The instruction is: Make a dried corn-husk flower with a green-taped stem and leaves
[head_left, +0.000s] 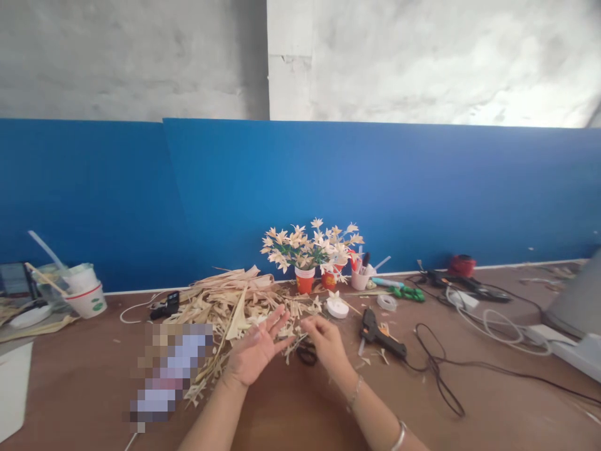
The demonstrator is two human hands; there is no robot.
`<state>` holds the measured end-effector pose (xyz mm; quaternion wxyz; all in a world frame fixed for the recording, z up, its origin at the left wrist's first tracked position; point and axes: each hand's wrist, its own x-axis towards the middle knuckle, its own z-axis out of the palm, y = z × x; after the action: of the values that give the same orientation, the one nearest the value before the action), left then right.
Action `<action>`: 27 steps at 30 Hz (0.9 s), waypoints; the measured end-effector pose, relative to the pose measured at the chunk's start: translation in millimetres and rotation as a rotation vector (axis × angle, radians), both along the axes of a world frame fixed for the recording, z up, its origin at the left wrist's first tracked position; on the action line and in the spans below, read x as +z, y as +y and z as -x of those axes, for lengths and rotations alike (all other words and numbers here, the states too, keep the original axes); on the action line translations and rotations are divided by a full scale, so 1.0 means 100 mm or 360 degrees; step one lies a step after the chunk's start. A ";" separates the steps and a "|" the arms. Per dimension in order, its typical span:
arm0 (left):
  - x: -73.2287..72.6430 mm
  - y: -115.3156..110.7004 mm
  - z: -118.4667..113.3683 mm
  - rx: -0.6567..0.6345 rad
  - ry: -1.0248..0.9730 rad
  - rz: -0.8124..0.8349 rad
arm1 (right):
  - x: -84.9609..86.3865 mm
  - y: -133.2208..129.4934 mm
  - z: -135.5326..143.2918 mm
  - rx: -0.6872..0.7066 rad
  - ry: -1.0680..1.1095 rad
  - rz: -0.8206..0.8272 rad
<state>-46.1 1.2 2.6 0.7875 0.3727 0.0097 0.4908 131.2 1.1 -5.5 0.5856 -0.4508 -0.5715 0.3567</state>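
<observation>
My left hand (258,351) is over the front of a heap of dried husk strips (225,300), palm turned up and fingers spread, with nothing seen in it. Just to its right, my right hand (325,343) has thumb and fingertips pinched together; whatever they hold is too small to make out. Black-handled scissors (307,353) lie on the brown table (291,419) between the hands, partly hidden. Small pale husk pieces are scattered around them. Behind the hands, husk flowers (300,241) stand in red cups (304,283).
A black glue gun (382,335) with a looping cord lies to the right. Near it are a tape roll (387,302), a white round lid (337,307) and a pink cup of tools (359,279). A white cup (89,300) stands far left. Blue panels (375,188) close off the back.
</observation>
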 end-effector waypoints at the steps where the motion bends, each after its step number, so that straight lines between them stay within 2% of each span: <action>1: 0.00 0.02 0.04 0.0033 -0.0009 0.0003 | 0.01 0.02 -0.05 -0.0127 0.0038 0.0016; 4: -0.03 0.09 0.13 0.0104 -0.0057 -0.0040 | 0.04 0.06 -0.18 -0.0452 0.0139 0.0069; 7: -0.04 0.13 0.19 0.0146 -0.0076 -0.0063 | 0.05 0.08 -0.25 -0.0522 0.0189 0.0105; 10: -0.04 0.12 0.18 0.0150 -0.0077 -0.0070 | 0.05 0.06 -0.20 -0.0306 0.0087 0.0048; 13: -0.02 0.06 0.09 0.0087 -0.0038 -0.0062 | 0.04 -0.03 -0.03 -0.0080 -0.0139 -0.0104; 15: -0.02 0.01 0.01 0.0037 -0.0017 -0.0051 | 0.02 -0.09 0.10 -0.0027 -0.0340 -0.0215; 17: -0.04 -0.04 -0.09 -0.0045 0.0023 -0.0039 | -0.01 -0.12 0.22 -0.0042 -0.0446 -0.0207; 21: -0.07 -0.08 -0.21 -0.0164 0.0137 0.0012 | -0.07 -0.11 0.29 0.0047 -0.0327 0.0044; 27: -0.01 -0.09 -0.16 -0.0130 0.0056 -0.0010 | -0.03 -0.08 0.15 0.0520 0.0005 0.0235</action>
<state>-29.8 -7.3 1.3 0.8055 0.3837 0.0068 0.4516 116.0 -6.7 -8.6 0.4860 -0.3932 -0.6085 0.4889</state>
